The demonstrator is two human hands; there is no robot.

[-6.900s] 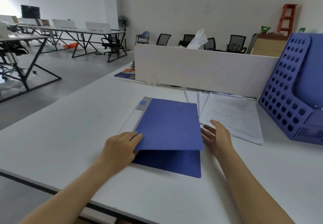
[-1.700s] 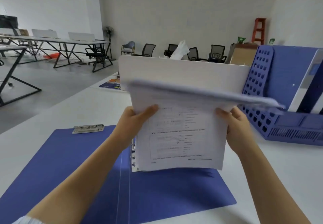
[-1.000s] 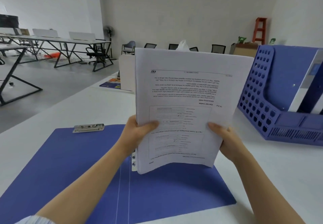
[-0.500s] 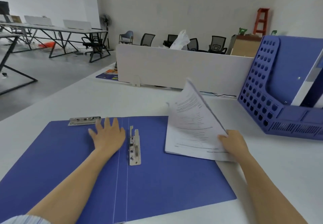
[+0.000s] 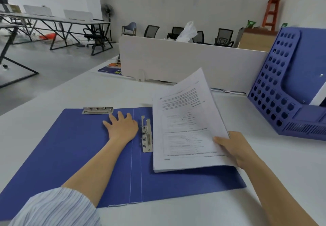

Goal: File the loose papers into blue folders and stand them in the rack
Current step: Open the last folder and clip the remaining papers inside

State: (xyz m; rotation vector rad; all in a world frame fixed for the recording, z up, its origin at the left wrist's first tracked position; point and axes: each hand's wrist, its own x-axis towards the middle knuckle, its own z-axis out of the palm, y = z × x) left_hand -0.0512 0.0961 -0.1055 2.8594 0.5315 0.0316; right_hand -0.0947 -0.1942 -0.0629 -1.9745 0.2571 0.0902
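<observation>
A blue folder [image 5: 70, 151] lies spread open on the white desk. My left hand [image 5: 121, 128] presses flat on its left cover, just left of the spine and the metal lever clip [image 5: 146, 135]. A second metal clip [image 5: 97, 110] sits at the left cover's far edge. My right hand [image 5: 232, 148] grips the right edge of a stack of printed papers [image 5: 183, 130], thumb on top. The stack's near edge rests on the folder's right cover and its far end is raised. The blue perforated rack [image 5: 275, 91] stands at the right with a folder in it.
A white divider panel [image 5: 176, 61] runs across the back of the desk. A coloured booklet [image 5: 111, 68] lies at its left end. A cable [image 5: 227, 91] trails along the panel's foot. Other desks and office chairs stand beyond.
The paper stack has come further left over the right cover and lower at its near edge. My left hand stays flat on the left cover.
</observation>
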